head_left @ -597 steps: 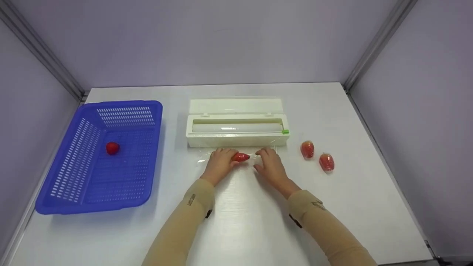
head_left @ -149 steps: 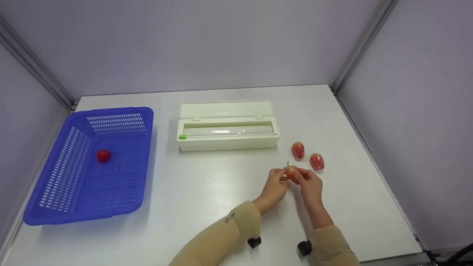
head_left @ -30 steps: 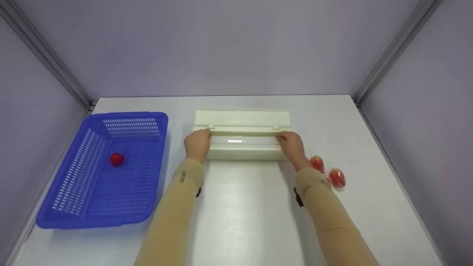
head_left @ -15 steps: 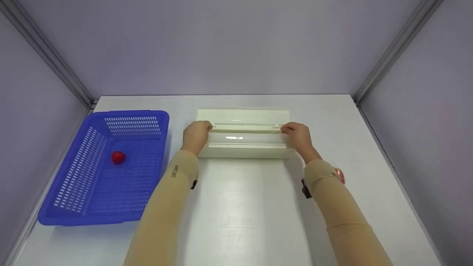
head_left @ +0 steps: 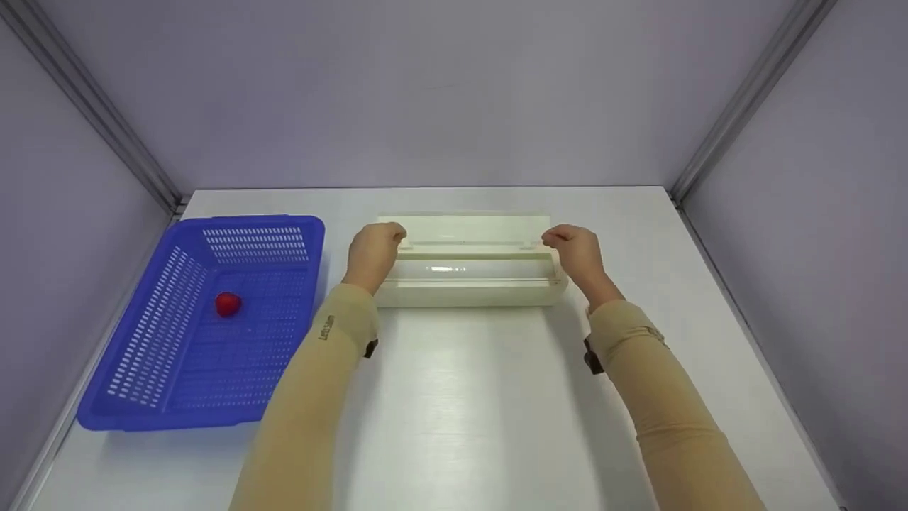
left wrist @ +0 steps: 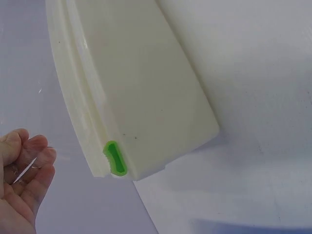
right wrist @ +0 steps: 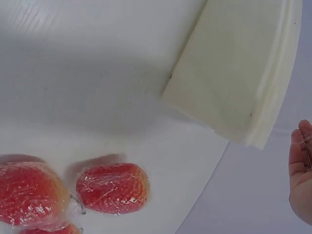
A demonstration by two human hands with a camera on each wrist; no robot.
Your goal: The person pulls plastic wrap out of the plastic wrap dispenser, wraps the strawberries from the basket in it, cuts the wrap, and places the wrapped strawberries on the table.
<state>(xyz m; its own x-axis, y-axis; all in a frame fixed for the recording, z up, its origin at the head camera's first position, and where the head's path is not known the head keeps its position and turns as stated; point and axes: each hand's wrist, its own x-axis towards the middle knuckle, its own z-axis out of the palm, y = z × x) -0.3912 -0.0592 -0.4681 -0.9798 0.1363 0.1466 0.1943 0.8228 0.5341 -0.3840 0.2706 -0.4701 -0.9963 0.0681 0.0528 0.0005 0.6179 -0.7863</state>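
Note:
A white cling film dispenser [head_left: 468, 294] lies on the table with its lid [head_left: 464, 228] tipped back and the film roll [head_left: 472, 270] showing. My left hand [head_left: 372, 257] is raised over its left end, thumb and fingers pinching clear cling film [left wrist: 24, 170]. Opposite, my right hand [head_left: 578, 257] is over the right end, its fingers gathered on the film's other side. In the left wrist view a green slide cutter [left wrist: 115, 158] sits at the dispenser's left end. Film-wrapped red fruits [right wrist: 114, 188], strawberry-like with yellowish tops, lie near the right forearm; that forearm hides them in the head view.
A blue perforated basket [head_left: 301, 341] stands on the left with one small red fruit [head_left: 228, 304] in it. Panel walls enclose the back and sides of the white table [head_left: 454, 411].
Five seconds ago both hands held a wrapped fruit at the right; it now lies with the others. Over the last second both hands have lifted up and back from the roll with the film edge.

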